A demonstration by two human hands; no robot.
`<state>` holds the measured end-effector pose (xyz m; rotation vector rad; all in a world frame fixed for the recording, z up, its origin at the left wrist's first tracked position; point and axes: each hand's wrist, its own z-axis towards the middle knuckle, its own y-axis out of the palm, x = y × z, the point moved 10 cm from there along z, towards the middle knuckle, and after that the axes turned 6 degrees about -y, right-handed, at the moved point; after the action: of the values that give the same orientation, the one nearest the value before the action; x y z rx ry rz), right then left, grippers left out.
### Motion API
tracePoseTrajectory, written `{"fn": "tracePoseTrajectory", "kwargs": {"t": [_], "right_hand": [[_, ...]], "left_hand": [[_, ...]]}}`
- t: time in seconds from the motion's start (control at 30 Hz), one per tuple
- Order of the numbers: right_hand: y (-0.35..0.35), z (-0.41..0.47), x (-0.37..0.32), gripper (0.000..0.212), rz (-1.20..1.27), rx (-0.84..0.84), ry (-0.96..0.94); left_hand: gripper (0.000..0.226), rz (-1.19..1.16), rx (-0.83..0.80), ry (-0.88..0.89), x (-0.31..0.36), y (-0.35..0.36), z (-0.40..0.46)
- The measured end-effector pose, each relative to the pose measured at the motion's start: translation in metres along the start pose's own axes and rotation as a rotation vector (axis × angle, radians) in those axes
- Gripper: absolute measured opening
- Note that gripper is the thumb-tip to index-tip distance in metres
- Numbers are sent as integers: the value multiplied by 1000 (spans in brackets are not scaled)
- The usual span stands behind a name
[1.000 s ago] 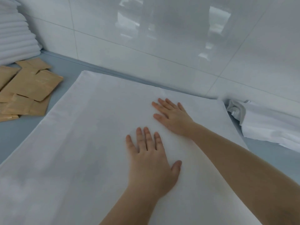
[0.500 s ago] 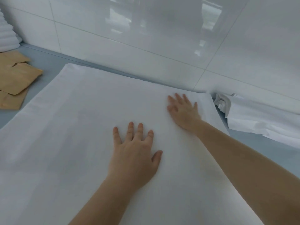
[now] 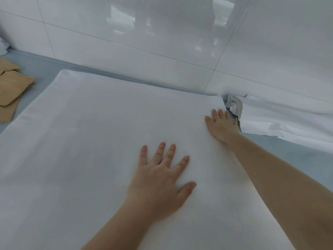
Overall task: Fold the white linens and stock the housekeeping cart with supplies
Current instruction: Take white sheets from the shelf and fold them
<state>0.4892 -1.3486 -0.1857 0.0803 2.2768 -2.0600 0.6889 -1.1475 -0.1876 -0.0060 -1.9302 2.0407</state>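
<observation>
Linen: large white sheet, spread flat over most of the tabletop; far edge runs near the wall, right edge slants toward the near right.
Left hand: palm down on the linen, right of its middle; fingers straight and spread, thumb out to the right; nothing gripped.
Right hand: palm down at the linen's far right corner; fingers straight and slightly fanned, outer fingers reaching the sheet's edge; nothing gripped.
Forearms: both bare; left enters from the bottom edge, right from the lower right, lying across the linen's right edge.
Second linen: white cloth, loosely bunched, on the tabletop to the right, just beside the right hand; a rolled corner lies nearest the fingers; whether it touches them cannot be told.
Envelopes: flat brown paper packets, overlapping, on the tabletop at far left, apart from the linen.
Towels: sliver of white stack at the left edge, against the wall; mostly out of view.
Tabletop: pale blue-grey, bare strips showing left and right of the linen.
Wall: glossy white tiles, blurred reflections.
</observation>
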Motion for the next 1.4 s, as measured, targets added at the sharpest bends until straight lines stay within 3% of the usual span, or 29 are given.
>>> {"fn": "tracePoseTrajectory", "kwargs": {"t": [0.13,0.2,0.37,0.47,0.67,0.73,0.93,1.07,1.17,1.27,1.33,1.4], "right_hand": [[27,-82,-71,58,34,-22,-321],[31,-111,-71,62,15,-17,-349],[17,-124,17,57,-40,1,-49],[2,-136,26,53,-56,75,88],[38,-219,-115,58,20,116,-245],[36,-227,-98,61,20,109,-161],[33,-280,37,59,36,26,244],[32,-318,40,61,60,-43,379],[44,-333,-48,61,12,-84,135],[57,-356,-157,59,1,-42,-168],[62,-367,-187,59,-8,-22,-239],[61,-371,-175,64,-2,-4,-219]], "left_hand": [[75,21,18,-5,-1,2,1],[75,29,15,-5,-2,4,2],[77,41,2,-26,-4,2,-5],[73,57,40,-82,-11,-1,-25],[74,70,-33,-105,-29,-3,-50],[76,96,-41,-144,-53,-8,-64],[71,128,-24,-310,-146,-38,-123],[70,79,-74,-434,-182,-50,-169],[69,68,-174,-431,-158,-41,-191],[66,113,-221,-290,-106,-26,-203],[68,161,-222,-247,-95,-23,-211],[74,172,-204,-254,-104,-25,-217]]}}
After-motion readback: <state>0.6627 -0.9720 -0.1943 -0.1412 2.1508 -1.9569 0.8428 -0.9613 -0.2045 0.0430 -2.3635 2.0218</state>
